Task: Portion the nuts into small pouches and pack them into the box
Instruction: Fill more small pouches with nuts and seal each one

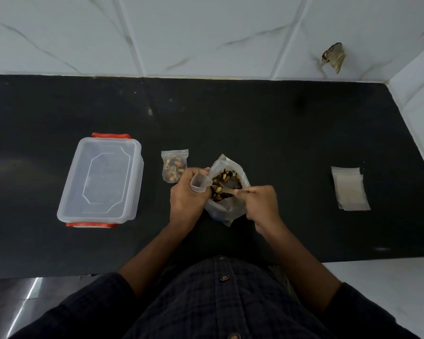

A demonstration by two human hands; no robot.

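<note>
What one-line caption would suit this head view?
Left hand holds an open pouch; right hand spoons from the nut bag.

open nut bag (227, 206) upright; 1 filled pouch (174, 167) beside lidded box (101, 178).

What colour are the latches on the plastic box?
Orange-red, on the two short ends of the clear plastic box; the far latch shows best in the head view.

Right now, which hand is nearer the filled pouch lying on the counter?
Left. The left hand, holding an empty pouch, sits just beside the filled pouch; the right hand is beyond the nut bag.
</note>
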